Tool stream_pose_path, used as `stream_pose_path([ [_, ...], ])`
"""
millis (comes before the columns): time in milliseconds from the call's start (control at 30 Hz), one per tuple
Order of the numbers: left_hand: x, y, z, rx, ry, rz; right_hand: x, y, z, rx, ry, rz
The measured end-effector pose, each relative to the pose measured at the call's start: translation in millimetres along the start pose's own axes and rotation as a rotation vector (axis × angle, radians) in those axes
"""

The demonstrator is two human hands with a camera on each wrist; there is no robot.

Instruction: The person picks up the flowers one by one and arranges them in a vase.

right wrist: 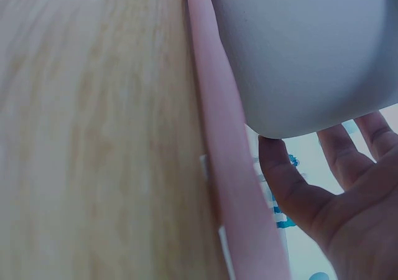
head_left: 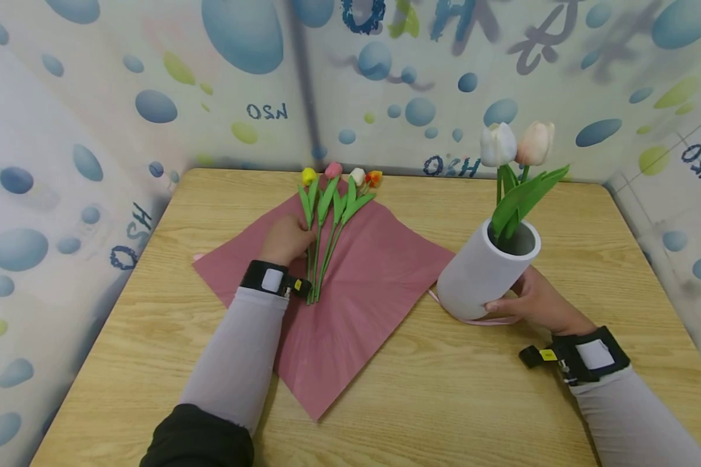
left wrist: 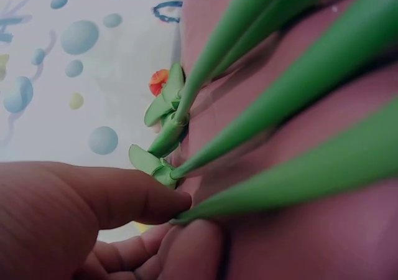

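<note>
My left hand pinches the green stem of the yellow tulip between thumb and fingertips. Beside it lie a pink tulip, a white tulip and an orange-red tulip, stems spread on a dusky pink wrapping sheet. At the right, my right hand holds a white cylindrical vase low on its side, thumb on the near side. Its other fingers are partly hidden behind the vase in the head view. Inside the vase stand a white tulip and a peach tulip.
A pink ribbon lies on the wooden table around the vase's base. The wrapping sheet's right corner reaches the vase. A patterned wall with blue and green dots closes off the table's back and sides.
</note>
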State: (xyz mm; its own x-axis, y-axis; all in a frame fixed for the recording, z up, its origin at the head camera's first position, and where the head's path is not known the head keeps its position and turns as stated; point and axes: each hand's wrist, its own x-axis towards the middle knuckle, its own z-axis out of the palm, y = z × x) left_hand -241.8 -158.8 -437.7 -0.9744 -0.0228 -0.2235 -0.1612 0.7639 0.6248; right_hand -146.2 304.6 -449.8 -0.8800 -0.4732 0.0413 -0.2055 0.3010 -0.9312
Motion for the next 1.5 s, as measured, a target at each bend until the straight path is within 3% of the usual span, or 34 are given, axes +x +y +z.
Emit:
stream_pose_path([
  [300, 0.2, 2.3, -6.8, -0.051, 0.029, -0.008, -0.6, -4, 1, 0.004, -0.006, -0.031],
  [500, -4.4, 10.2, -14.0, -0.062, 0.096, 0.035, -0.7, -4, 1, -0.001, -0.009, -0.033],
  [700, -11.8, 21.4, -21.0, -0.168, 0.127, 0.077, -1.1, -2, 0, -0.009, -0.014, -0.023],
  [900, -15.1, 29.3, -24.9, -0.34, 0.053, 0.124, -1.4, -4, 0, -0.005, -0.011, -0.028],
  [1133, -19.2, 39.1, -22.8, -0.613, -0.04, 0.14, -0.7, -2, -1, 0.002, -0.025, -0.031],
  [1500, -19.9, 49.7, -17.3, -0.824, -0.087, 0.129, 0.3, 1, -1, 0.005, -0.01, -0.017],
])
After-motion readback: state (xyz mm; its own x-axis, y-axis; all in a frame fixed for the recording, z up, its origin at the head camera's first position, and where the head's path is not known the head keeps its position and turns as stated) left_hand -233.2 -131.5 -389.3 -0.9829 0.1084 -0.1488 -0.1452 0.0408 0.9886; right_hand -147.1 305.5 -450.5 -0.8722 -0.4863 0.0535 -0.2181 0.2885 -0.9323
